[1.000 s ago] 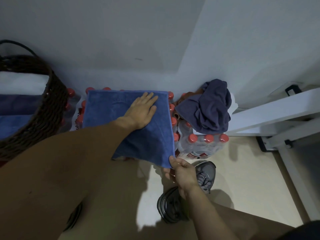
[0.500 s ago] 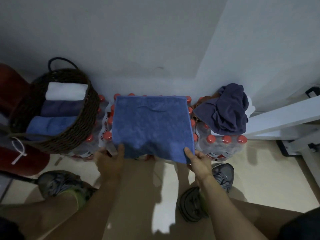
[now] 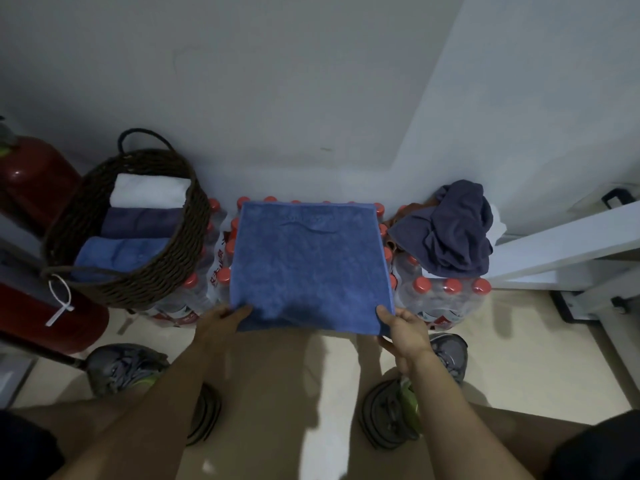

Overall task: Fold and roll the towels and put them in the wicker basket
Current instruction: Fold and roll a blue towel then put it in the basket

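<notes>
Item one: blue towel (image 3: 308, 265), folded flat, lying on shrink-wrapped packs of red-capped bottles (image 3: 446, 296) against the wall. I see my left hand (image 3: 221, 323) pinching its near left corner, and my right hand (image 3: 403, 329) pinching the near right corner. Item two: wicker basket (image 3: 145, 278), left of the towel, holding three rolled towels, white (image 3: 149, 192), dark blue (image 3: 138, 221) and blue (image 3: 114, 254). Item three: crumpled dark towel (image 3: 446, 230) on the bottles to the right. Item four: red cylinders (image 3: 34, 171) at far left.

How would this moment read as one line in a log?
stage: folding | blue towel flat on bottle packs | left hand, right hand pinch near corners | wicker basket: three rolls
</notes>
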Motion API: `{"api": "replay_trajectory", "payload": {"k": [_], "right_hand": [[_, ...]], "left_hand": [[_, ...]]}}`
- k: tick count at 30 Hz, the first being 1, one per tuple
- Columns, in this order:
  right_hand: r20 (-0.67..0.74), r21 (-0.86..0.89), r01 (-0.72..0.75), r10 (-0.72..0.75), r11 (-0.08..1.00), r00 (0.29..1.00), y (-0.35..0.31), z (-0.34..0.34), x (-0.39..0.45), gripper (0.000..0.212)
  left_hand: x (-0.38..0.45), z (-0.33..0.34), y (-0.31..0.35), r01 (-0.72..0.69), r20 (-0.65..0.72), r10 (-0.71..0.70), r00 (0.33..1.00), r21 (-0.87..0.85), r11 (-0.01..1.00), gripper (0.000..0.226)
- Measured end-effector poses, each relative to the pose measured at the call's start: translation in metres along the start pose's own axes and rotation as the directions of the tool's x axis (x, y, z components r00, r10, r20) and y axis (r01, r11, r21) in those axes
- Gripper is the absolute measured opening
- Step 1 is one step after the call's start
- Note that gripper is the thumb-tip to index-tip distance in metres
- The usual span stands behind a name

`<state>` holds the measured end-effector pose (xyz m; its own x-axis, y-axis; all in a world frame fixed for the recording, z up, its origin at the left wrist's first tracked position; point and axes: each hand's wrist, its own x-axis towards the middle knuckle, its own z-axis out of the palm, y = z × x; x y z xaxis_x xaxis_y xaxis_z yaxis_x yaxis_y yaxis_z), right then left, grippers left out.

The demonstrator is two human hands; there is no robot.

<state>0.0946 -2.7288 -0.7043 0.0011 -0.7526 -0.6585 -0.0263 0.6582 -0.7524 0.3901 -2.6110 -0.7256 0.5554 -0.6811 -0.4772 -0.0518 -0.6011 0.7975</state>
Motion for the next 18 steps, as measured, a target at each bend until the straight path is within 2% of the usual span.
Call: {"api": "replay_trajectory", "payload": {"k": [2, 5, 8, 11, 14, 18], "right_hand": [[-0.001, 0.003, -0.017, 0.017, 1.000, 1.000, 0.002, -0.003, 0.000, 0.010], [-0.002, -0.045, -0.049, 0.049, 0.998, 0.999, 0.004, -0.006, 0.001, 0.009], [-0.008, -0.116, -0.081, 0.081, 0.990, 0.997, 0.005, -0.005, 0.003, 0.009], [-0.010, -0.170, -0.081, 0.081, 0.982, 0.997, 0.004, -0.003, 0.006, 0.012], [-0.029, -0.243, -0.018, 0.011, 0.970, 1.000, -0.002, -0.001, 0.010, 0.020], [-0.101, -0.320, 0.155, -0.196, 0.935, 0.975, -0.017, 0.003, 0.015, 0.026]], "left_hand": [[-0.002, -0.011, 0.000, 0.023, 0.036, -0.021, 0.999, -0.056, 0.998, 0.029], [-0.009, -0.023, 0.001, 0.105, 0.180, -0.070, 0.981, -0.194, 0.975, 0.018], [-0.012, -0.030, 0.006, 0.126, 0.227, -0.088, 0.970, -0.159, 0.979, 0.009], [-0.011, -0.030, 0.019, 0.111, 0.230, -0.080, 0.970, -0.128, 0.986, 0.021], [-0.008, -0.025, 0.028, 0.067, 0.159, -0.030, 0.987, -0.234, 0.970, 0.031], [-0.006, -0.014, 0.034, 0.013, -0.051, -0.034, 0.998, -0.365, 0.931, 0.023]]}}
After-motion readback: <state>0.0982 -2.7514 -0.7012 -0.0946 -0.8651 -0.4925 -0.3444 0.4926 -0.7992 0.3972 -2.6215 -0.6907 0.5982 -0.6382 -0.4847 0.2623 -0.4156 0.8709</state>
